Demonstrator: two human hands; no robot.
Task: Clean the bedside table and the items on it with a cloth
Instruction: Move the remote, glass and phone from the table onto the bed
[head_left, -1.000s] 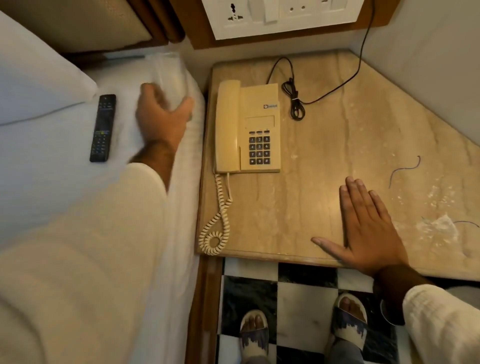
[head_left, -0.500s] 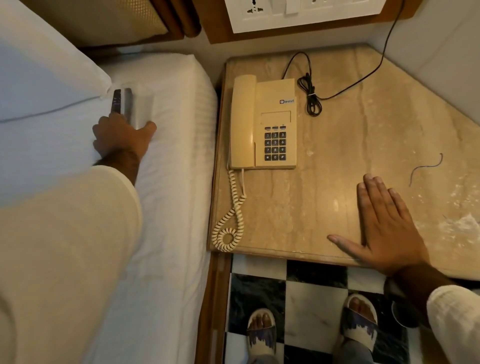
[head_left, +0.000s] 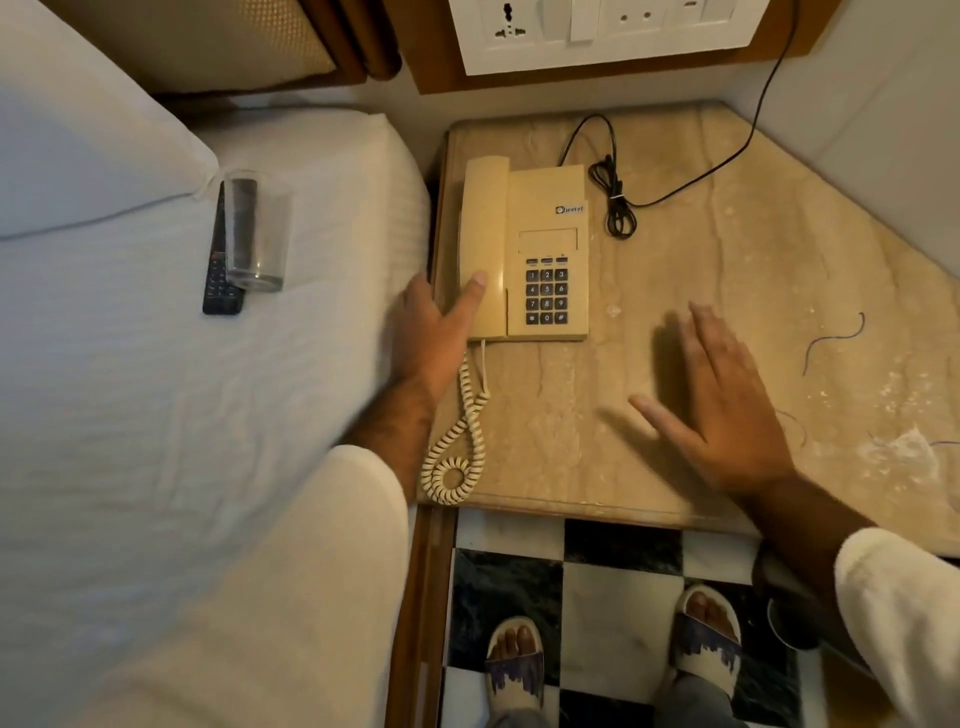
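Surveying the surface first: the bedside table (head_left: 727, 260) has a beige veined stone top and sits in a corner, with the bed (head_left: 156, 415) against its left side, a pale wall on its right and a white socket panel (head_left: 608, 31) above its far edge. We note a cream telephone (head_left: 548, 249) on the left part of the top, with its handset (head_left: 485, 218) in the cradle and its coiled cord (head_left: 457, 441) trailing to the near edge. A black cable (head_left: 618, 202), partly bundled, lies just beside the telephone and runs up the wall. A loose thread (head_left: 831, 340) and a white powdery smear (head_left: 904, 447) mark the right part. The floor (head_left: 613, 597) below is black-and-white chequered. The left hand (head_left: 436, 332) is at the telephone's left edge with its thumb laid on the handset. Its fingers are hidden, so we cannot tell their grip. The right hand (head_left: 727, 410) is over the near middle of the top, blurred, with its fingers straight and spread and holding nothing. Containers: one clear glass (head_left: 257, 234) lies on its side on the bed near the pillow (head_left: 78, 130), resting across a black remote (head_left: 221, 280) that shows through its wall.
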